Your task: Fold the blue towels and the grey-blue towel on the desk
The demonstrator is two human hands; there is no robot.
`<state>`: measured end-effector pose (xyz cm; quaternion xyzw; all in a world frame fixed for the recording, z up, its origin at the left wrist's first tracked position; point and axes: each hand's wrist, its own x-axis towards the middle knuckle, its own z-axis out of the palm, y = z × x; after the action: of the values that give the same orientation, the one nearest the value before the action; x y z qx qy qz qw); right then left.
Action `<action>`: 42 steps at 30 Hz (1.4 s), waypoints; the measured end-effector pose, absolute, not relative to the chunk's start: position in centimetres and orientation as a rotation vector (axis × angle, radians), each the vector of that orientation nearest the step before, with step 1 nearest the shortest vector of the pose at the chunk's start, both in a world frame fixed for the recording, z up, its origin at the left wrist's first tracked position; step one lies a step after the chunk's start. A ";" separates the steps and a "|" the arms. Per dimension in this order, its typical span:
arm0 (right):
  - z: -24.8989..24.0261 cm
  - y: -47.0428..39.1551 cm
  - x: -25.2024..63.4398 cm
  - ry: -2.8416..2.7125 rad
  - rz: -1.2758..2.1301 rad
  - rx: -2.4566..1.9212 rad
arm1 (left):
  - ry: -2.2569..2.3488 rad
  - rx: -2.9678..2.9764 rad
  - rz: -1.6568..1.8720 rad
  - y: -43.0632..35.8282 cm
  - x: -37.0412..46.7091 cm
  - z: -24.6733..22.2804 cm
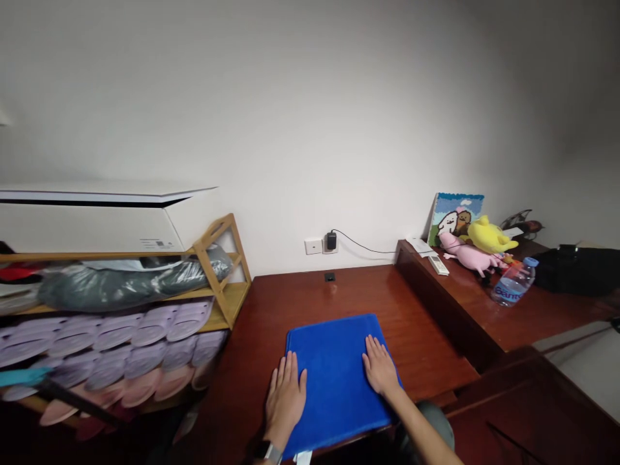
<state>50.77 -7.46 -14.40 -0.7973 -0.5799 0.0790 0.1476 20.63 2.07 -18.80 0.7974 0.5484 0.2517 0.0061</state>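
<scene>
A folded blue cloth [339, 381] lies flat on the reddish-brown wooden desk [271, 300], with a white tag showing at its near edge. My left hand [286, 395] rests palm down along the cloth's left edge, fingers stretched forward. Near the right edge, my right hand [380, 366] is laid flat on the cloth, fingers extended and palm down. Neither hand grips anything. A watch [269, 451] is on my left wrist.
At left, a wooden rack [223, 284] bears a white box [87, 223], a plastic-wrapped bundle and rows of slippers [159, 326]. On the raised right side stand a water bottle [515, 284], plush toys [472, 255], a remote [438, 265] and a picture [458, 216]. A charger [331, 241] trails a cable.
</scene>
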 end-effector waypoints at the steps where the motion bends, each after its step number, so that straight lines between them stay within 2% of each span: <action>1: -13.9 -6.9 51.1 -1.657 0.238 -2.303 | 1.715 2.488 0.786 2.1 20.3 -18.8; 6: -10.8 -2.5 53.0 -1.700 0.226 -2.338 | 1.718 2.467 0.791 1.9 20.4 -19.0; 10: -11.0 -0.4 53.9 -1.723 0.296 -2.360 | 1.692 2.509 0.835 2.2 21.3 -18.1; 16: -12.5 -0.5 54.3 -1.741 0.310 -2.341 | 1.234 2.687 0.775 2.6 35.1 -13.4; 20: -12.7 -0.5 54.7 -1.813 0.317 -2.317 | 1.049 2.717 0.670 3.0 41.9 -12.7; 23: -13.0 -0.4 54.8 -1.764 0.283 -2.322 | 1.115 2.688 0.649 4.9 39.4 -14.0; 28: -13.1 -0.4 54.7 -1.732 0.264 -2.311 | 1.466 2.591 0.660 10.0 28.1 -16.0; 31: -12.3 -0.4 54.5 -1.732 0.299 -2.348 | 1.587 2.554 0.659 11.6 24.2 -16.3; 37: -10.7 -0.8 53.9 -1.769 0.284 -2.394 | 1.593 2.552 0.640 11.7 23.6 -15.6; 42: -11.7 -1.4 53.9 -1.742 0.301 -2.382 | 1.510 2.620 0.722 10.5 26.4 -14.6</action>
<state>53.88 -1.38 -11.71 -0.7998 -0.5851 0.1012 0.0877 26.44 10.49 -14.64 0.8426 0.4858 0.2321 0.0162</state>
